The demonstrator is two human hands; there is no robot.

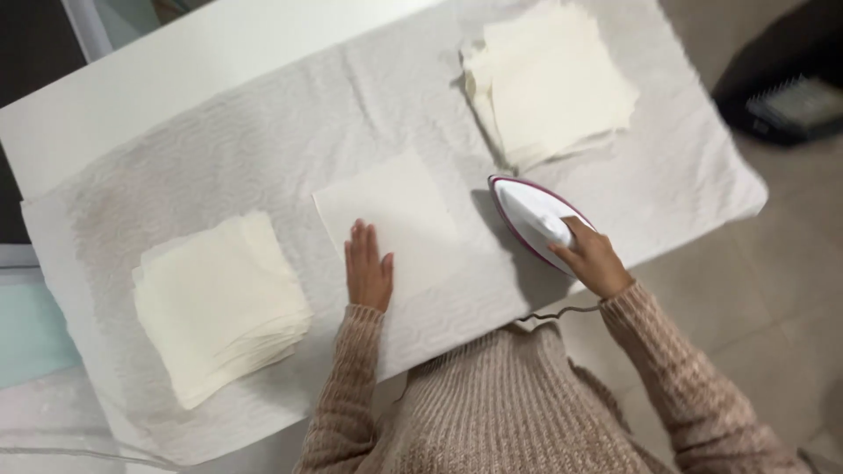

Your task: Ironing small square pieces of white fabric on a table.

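Note:
A single cream fabric square [395, 211] lies flat in the middle of the padded white cover [290, 140]. My left hand [367, 270] rests flat on its near left corner, fingers together and stretched out. My right hand [594, 260] grips the handle of a white iron with a magenta rim [531, 213], which stands just right of the square, its tip pointing away from me. A neat stack of cream squares [219, 303] sits to the left. A looser stack of cream squares [549, 81] sits at the far right.
The cover lies on a white table [176, 61]. The iron's cord [549, 314] hangs off the near edge by my sweater. A dark object with a grille [790, 105] sits on the tiled floor at right.

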